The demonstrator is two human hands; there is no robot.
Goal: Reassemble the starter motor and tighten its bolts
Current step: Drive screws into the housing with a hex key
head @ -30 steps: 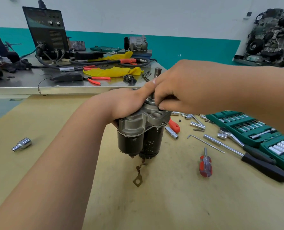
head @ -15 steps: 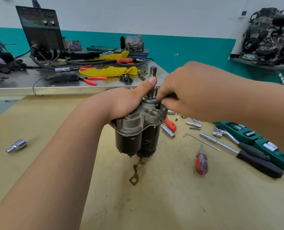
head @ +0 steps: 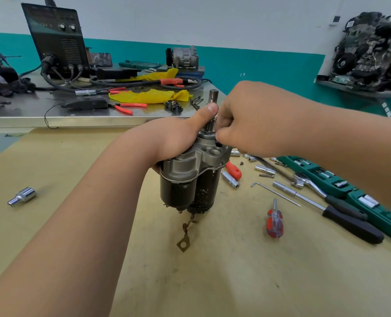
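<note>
1. A yellowish work table [head: 212, 282] fills the near ground. A steel bench [head: 30, 110] is set against its far edge, and a white and teal wall [head: 258, 62] is seen behind.
2. On the bench, a black welding machine [head: 57, 40] stands at the far left, with a yellow cloth [head: 148, 96] and red-handled pliers [head: 126, 107] nearer the middle. An engine [head: 370, 51] is shelved at the far right.
3. On the table, a lone socket [head: 23, 196] lies at the left. At the right are laid a red screwdriver [head: 274, 223], a hex key [head: 274, 193], a ratchet [head: 315, 186] and an open green socket case [head: 327, 177].
4. The starter motor [head: 185, 179] is held upright at the table's middle with its shaft [head: 212, 96] pointing up. Whether its lower end rests on the table cannot be told.
5. The left hand [head: 174, 138] is wrapped round the grey housing from the left, and its thumb is laid up against the shaft.
6. The right hand [head: 247, 120] is brought in from the right with its fingers curled tight. Their tips are pinched together at the top of the motor by the base of the shaft; whether a small part is caught between them is hidden.
</note>
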